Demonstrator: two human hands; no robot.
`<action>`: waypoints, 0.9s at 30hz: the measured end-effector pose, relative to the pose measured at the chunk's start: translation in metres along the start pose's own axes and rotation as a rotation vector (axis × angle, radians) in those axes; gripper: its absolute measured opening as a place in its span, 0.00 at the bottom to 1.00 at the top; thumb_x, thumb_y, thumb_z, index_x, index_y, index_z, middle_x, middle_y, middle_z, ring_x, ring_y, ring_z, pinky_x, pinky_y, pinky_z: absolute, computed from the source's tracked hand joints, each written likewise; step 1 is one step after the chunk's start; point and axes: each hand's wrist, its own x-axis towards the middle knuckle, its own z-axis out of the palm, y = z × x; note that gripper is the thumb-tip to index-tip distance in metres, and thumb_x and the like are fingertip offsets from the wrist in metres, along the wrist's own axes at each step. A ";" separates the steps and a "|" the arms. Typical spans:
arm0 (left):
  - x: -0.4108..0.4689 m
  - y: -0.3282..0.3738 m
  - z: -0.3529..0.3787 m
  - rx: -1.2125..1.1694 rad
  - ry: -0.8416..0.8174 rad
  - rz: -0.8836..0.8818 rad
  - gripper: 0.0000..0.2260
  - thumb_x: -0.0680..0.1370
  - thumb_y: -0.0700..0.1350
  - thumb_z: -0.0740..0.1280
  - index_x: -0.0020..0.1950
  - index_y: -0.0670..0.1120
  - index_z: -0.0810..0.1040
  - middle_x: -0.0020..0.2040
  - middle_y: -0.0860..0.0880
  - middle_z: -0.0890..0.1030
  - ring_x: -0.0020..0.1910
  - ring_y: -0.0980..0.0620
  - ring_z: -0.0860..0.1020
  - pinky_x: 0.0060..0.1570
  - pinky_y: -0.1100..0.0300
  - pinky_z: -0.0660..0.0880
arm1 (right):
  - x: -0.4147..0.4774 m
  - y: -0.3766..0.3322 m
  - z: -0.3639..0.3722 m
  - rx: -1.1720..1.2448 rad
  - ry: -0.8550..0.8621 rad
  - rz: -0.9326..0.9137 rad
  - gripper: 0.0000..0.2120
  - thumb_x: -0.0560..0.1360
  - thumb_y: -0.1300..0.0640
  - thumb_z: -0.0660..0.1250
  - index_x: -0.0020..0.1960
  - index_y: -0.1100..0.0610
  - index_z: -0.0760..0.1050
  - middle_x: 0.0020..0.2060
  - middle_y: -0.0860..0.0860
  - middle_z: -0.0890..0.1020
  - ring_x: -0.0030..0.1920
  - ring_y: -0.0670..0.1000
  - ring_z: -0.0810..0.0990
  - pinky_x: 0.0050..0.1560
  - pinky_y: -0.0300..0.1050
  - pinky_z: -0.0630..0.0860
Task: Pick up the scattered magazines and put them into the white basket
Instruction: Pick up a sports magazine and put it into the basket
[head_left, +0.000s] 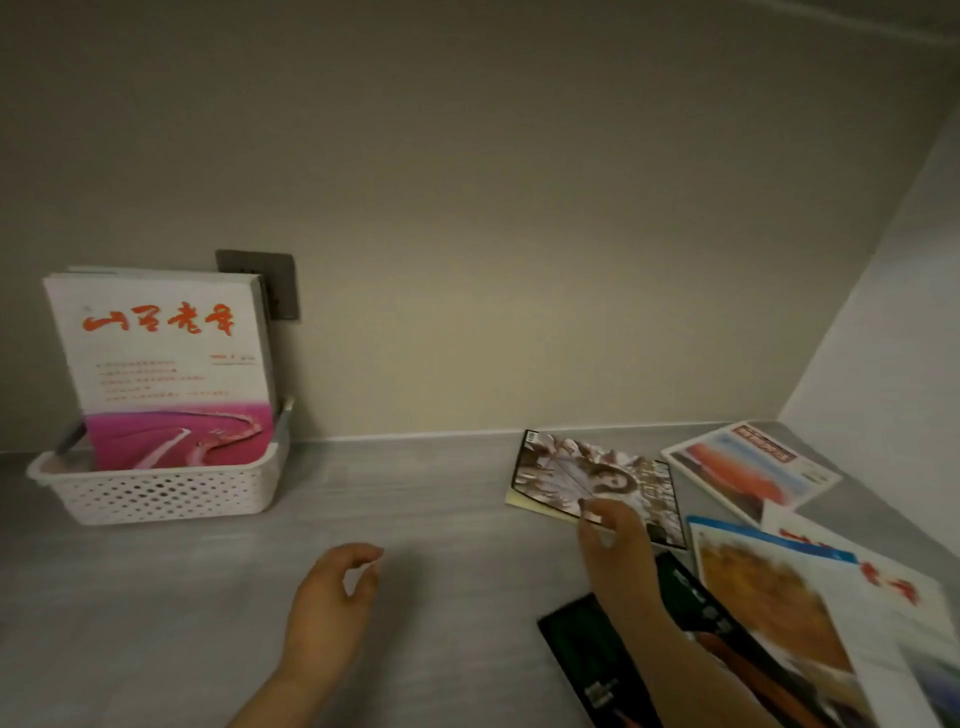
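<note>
A grey, wood-grained countertop (415, 519) fills the lower half of the frame and meets a plain beige wall (519, 234) along a pale seam. A white side wall (893, 312) closes the corner at the right.

At the left of the frame the white basket (156, 493), its sides perforated, stands against the beige wall. Magazines already stand upright in it. The front one is a white-and-pink magazine (166, 364) with red calligraphy, leaning back in front of a dark grey wall socket (275, 280).

The rest lie scattered at the lower right. The right hand (615, 540) pinches the near edge of a black-bordered magazine (597, 478) with a sepia cover, thumb on top. To its upper right lies a red-and-blue magazine (753, 467). Below that, an orange-covered magazine (769, 597) overlaps a white magazine with red calligraphy (883, 587). A black magazine (587, 649) lies partly under the right forearm.

The left hand (332, 597) hovers over bare counter at lower centre, fingers loosely curled and holding nothing.
</note>
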 end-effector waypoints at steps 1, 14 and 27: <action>-0.015 0.007 0.018 0.011 -0.035 0.001 0.12 0.71 0.31 0.66 0.39 0.49 0.76 0.43 0.43 0.79 0.45 0.46 0.76 0.41 0.83 0.63 | -0.003 0.018 -0.023 -0.036 0.000 0.023 0.10 0.74 0.63 0.62 0.55 0.59 0.73 0.50 0.51 0.73 0.41 0.46 0.75 0.39 0.32 0.70; -0.154 0.054 0.167 0.731 -0.484 -0.123 0.32 0.73 0.64 0.55 0.73 0.52 0.50 0.76 0.51 0.48 0.75 0.52 0.47 0.72 0.57 0.48 | -0.041 0.177 -0.141 -0.636 -0.244 0.129 0.32 0.73 0.42 0.59 0.70 0.56 0.54 0.71 0.52 0.62 0.72 0.51 0.58 0.73 0.46 0.53; -0.167 0.092 0.201 -0.088 -0.429 -0.457 0.23 0.71 0.33 0.66 0.64 0.41 0.64 0.58 0.42 0.75 0.56 0.46 0.73 0.53 0.60 0.67 | -0.043 0.182 -0.144 -0.366 -0.252 0.155 0.32 0.71 0.52 0.66 0.70 0.56 0.56 0.70 0.54 0.64 0.71 0.53 0.60 0.72 0.47 0.57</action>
